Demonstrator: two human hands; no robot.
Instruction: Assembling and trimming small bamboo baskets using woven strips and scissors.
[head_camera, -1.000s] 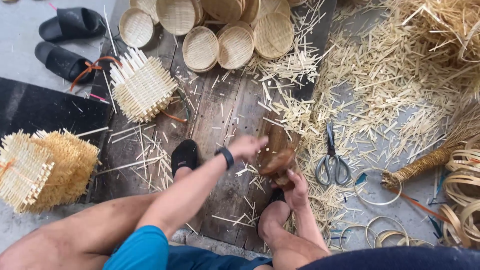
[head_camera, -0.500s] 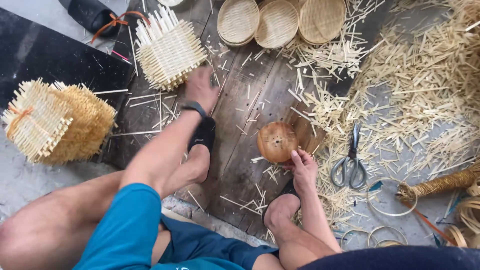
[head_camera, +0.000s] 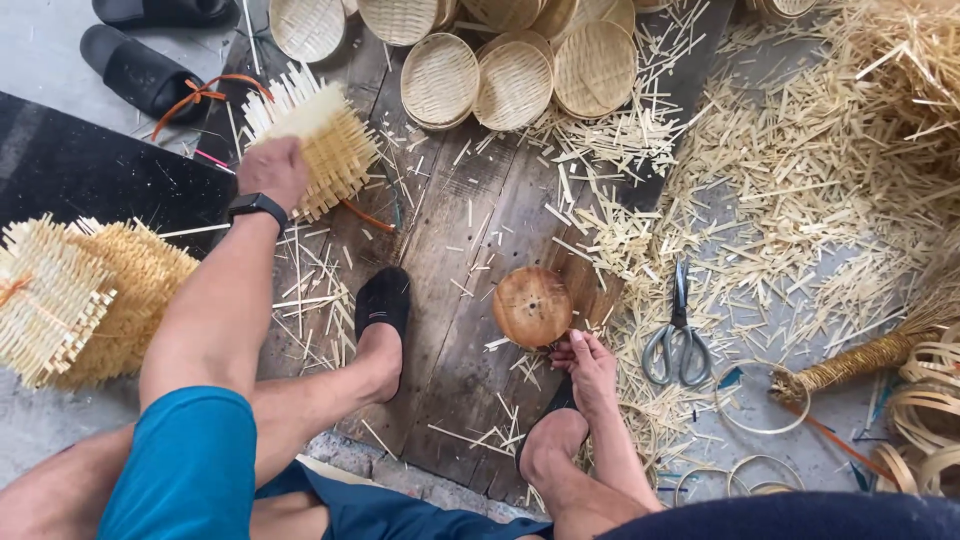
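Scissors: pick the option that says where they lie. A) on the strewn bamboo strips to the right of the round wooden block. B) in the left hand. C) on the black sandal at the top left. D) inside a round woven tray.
A: the scissors lie closed on the bamboo strips, right of the round wooden block that the right hand touches; the left hand grips a square woven mat.

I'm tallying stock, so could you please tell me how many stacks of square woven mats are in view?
2: one stack under the left hand at the board's top left, one stack at the left edge.
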